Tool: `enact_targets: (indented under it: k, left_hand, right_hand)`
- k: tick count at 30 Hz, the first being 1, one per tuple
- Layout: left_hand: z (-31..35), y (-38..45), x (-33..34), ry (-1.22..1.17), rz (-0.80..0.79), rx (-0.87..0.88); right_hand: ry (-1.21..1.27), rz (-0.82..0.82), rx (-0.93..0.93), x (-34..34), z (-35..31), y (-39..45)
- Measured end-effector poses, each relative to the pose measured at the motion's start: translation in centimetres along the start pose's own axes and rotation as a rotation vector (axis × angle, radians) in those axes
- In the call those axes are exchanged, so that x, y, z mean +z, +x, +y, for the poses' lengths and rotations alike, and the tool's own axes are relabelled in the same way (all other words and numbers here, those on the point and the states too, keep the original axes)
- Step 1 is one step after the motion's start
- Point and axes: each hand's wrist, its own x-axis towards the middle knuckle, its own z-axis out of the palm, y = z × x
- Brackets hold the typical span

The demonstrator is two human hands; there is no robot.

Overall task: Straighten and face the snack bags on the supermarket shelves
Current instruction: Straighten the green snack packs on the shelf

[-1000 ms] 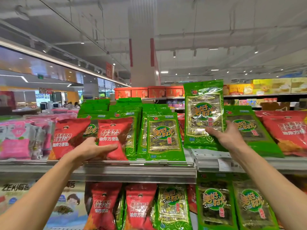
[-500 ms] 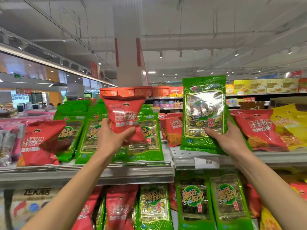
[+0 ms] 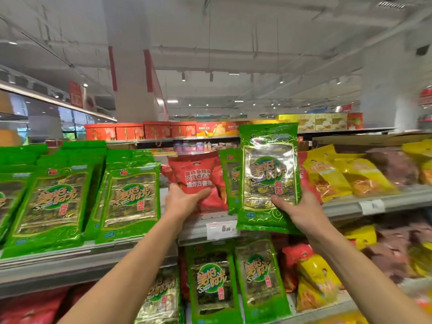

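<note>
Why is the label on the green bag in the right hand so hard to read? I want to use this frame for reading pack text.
Head view: ceiling lights glare off the glossy window of the green bag held by the right hand; the red bag in the left hand is matte and softly blurred; the wide lens bends the shelf edge, and the bags at the right edge smear.

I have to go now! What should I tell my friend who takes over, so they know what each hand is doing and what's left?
Left hand grips a red snack bag, held up at the gap in the top shelf.
Right hand grips a green seaweed bag, upright, label facing out.
Done: green bags on the left stand in rows, fronts out.
Left: set both held bags in place; the yellow bags at right lie slumped and want straightening.
</note>
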Motion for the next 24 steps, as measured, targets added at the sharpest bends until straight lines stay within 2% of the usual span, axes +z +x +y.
enact_targets:
  k: [6,9,11,15,17,20,24]
  left_hand:
    - [0.7,-0.3,0.2,0.114,-0.143,-0.015]
    - [0.7,-0.9,-0.9,0.15,-0.153,0.014]
    - [0.5,-1.9,-2.4,0.23,-0.072,0.102]
    - [-0.9,-4.7,-7.2,0.431,0.157,0.511]
    - [-2.3,-5.9,-10.7,0.502,0.233,0.629]
    - [-4.8,-7.2,-16.8,0.679,0.356,0.688]
    - [-7.6,-8.1,-25.9,1.011,0.51,0.681]
  right_hand:
    - [-0.001,-0.073,0.092,0.8,-0.1,0.0]
    - [0.055,-0.119,0.093,2.0,-0.6,-0.2]
    - [0.103,-0.158,0.085,3.4,-1.3,-0.3]
    - [0.158,-0.212,0.036,7.9,-3.2,-1.1]
    - [0.182,-0.223,0.023,10.7,-4.2,-1.8]
    - [0.2,-0.268,0.013,16.0,-6.3,-3.0]
    - [0.16,-0.326,0.007,24.5,-9.0,-4.8]
